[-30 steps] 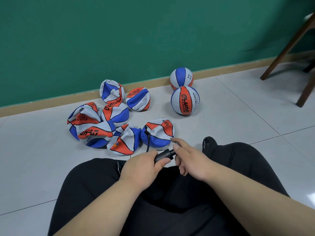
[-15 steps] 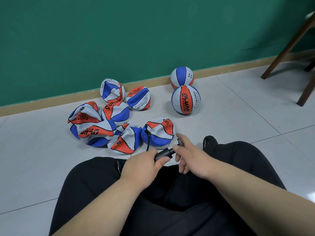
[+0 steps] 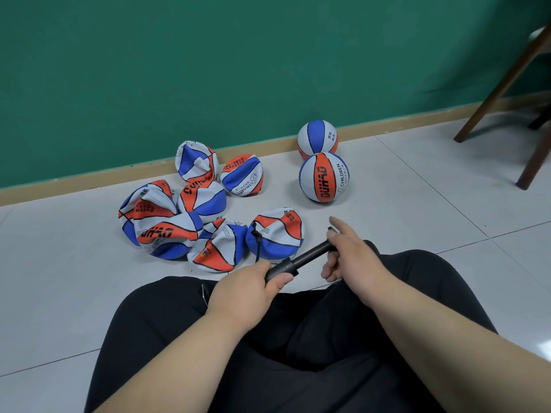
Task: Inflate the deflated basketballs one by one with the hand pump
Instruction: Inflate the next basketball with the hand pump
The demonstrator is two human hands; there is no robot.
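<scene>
I sit on the floor with a black hand pump (image 3: 298, 259) held over my lap. My left hand (image 3: 247, 289) grips the pump's barrel. My right hand (image 3: 350, 254) holds the handle end, which is drawn out so the thin rod shows. A thin black hose runs from the pump to a deflated red, white and blue basketball (image 3: 275, 234) just in front of my knees. Several more deflated balls (image 3: 179, 216) lie heaped to its left. Two round inflated balls (image 3: 323, 180) stand near the wall.
A green wall with a tan skirting board (image 3: 89, 181) runs behind the balls. Brown wooden chair legs (image 3: 501, 84) stand at the far right. The floor is pale tile. My black trousers fill the lower part of the view.
My right hand has pulled the pump handle out to the right, exposing the rod. The left hand has stayed on the barrel.
</scene>
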